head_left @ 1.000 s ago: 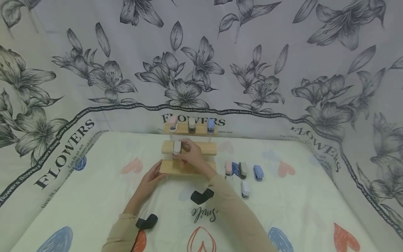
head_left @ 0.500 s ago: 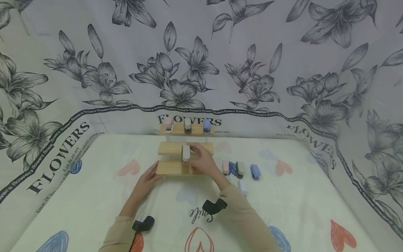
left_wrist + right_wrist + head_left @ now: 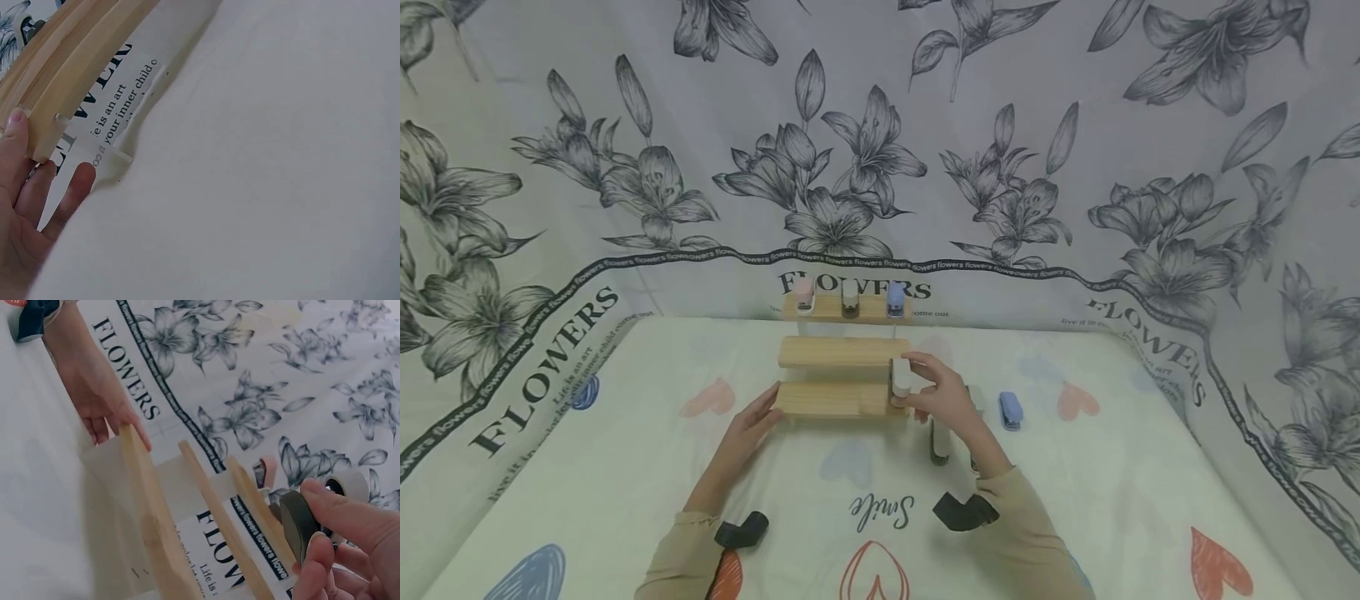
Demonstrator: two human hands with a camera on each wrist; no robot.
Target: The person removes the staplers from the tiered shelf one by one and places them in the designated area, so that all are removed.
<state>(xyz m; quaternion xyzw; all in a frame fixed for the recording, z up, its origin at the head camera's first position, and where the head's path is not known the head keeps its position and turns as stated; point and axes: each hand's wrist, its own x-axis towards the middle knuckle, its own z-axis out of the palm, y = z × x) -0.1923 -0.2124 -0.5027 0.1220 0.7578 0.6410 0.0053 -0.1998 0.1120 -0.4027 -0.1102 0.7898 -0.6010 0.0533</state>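
Note:
My right hand (image 3: 942, 398) pinches a small pale-topped, dark-sided stapler (image 3: 900, 379) between thumb and fingers, at the right end of the rack's lowest board. In the right wrist view the stapler's dark side (image 3: 298, 522) shows beyond my fingertips. The three-tier wooden rack (image 3: 831, 398) stands in front of me. My left hand (image 3: 748, 423) holds the left end of its lowest board, thumb on the wood (image 3: 69, 81) and fingers below. On the top tier stand a pink stapler (image 3: 804, 293), a grey-white stapler (image 3: 850, 297) and a blue stapler (image 3: 896, 298).
Right of the rack, a blue stapler (image 3: 1011, 410) and a pale stapler with a dark base (image 3: 939, 442) lie on the heart-printed cloth (image 3: 1120, 467). Other staplers there are partly hidden by my right hand and forearm. A flower-printed curtain (image 3: 880, 208) hangs behind.
My right hand has moved right and slightly toward me with the stapler, from the left of the middle tier to the lowest board's right end. My left hand stays at the rack's end.

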